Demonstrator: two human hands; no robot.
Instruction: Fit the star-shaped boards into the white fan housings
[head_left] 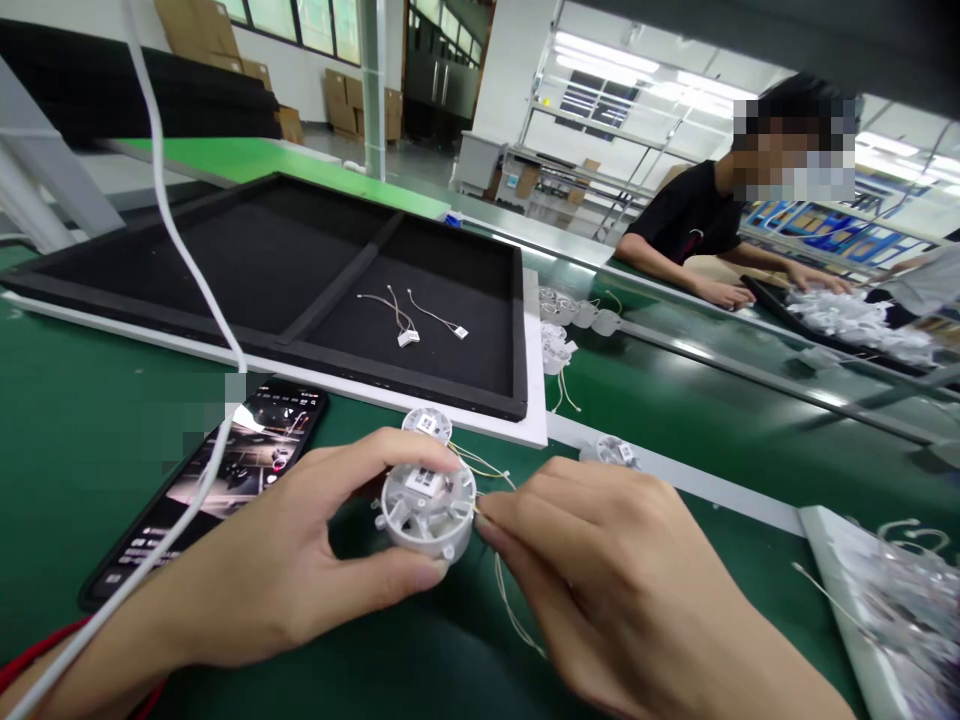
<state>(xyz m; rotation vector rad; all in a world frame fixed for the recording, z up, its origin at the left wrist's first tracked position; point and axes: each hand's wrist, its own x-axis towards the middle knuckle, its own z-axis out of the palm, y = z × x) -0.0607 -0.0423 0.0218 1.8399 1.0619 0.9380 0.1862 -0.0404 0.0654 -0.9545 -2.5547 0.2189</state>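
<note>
My left hand (pixel 292 550) grips a round clear plastic housing (pixel 429 518) between thumb and index finger. A white square with a dark printed pattern sits on its upper face. At the housing's right side, my right hand (pixel 607 560) is closed in a pinch on a thin wire. More pale thin wire (pixel 514 610) hangs below the right fingertips. Just behind the held piece lies a similar round housing (pixel 428 424) with its own white square. Another clear housing (pixel 611 452) rests beyond my right hand, partly hidden by it.
A black framed tray (pixel 225 250) holds a few small white connectors with wires (pixel 409 337). A lit phone (pixel 255 450) lies left, crossed by a white cable (pixel 191 265). Clear parts fill a white box (pixel 855 610) at right. A co-worker (pixel 697 220) handles white parts across the bench.
</note>
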